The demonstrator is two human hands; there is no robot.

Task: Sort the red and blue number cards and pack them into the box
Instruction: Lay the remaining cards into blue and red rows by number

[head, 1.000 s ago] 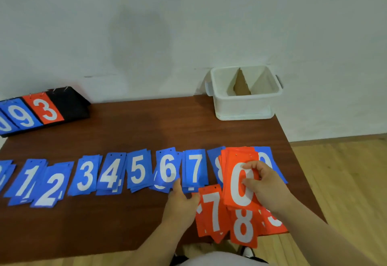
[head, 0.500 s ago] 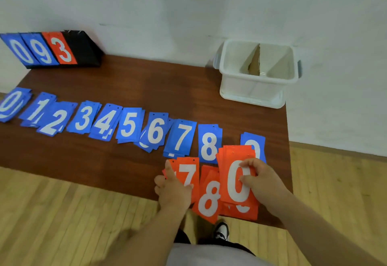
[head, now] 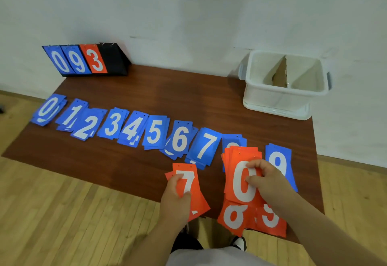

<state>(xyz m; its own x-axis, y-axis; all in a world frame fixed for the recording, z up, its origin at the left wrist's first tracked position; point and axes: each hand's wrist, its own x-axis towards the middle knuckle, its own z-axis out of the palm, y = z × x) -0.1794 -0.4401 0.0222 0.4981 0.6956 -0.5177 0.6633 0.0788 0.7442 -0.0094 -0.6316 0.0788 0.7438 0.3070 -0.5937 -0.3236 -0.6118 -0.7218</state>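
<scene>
Lifted since the earlier frame, the red 7 cards [head: 189,184] are gripped by the left hand [head: 174,200], in front of the box [head: 278,102]; right hand [head: 266,179] grips the red 0 stack [head: 240,181]. Blue piles [head: 155,131] lie sorted; box shows no cards, packing remains

Plain whitish wall [head: 188,3], scuffed with faint marks, stood behind a dark reddish-brown wooden table [head: 129,156]. Light wood plank floor [head: 62,213] ran around it. A skirting strip [head: 354,163] lined the wall's foot. Lighting was soft and even.
</scene>
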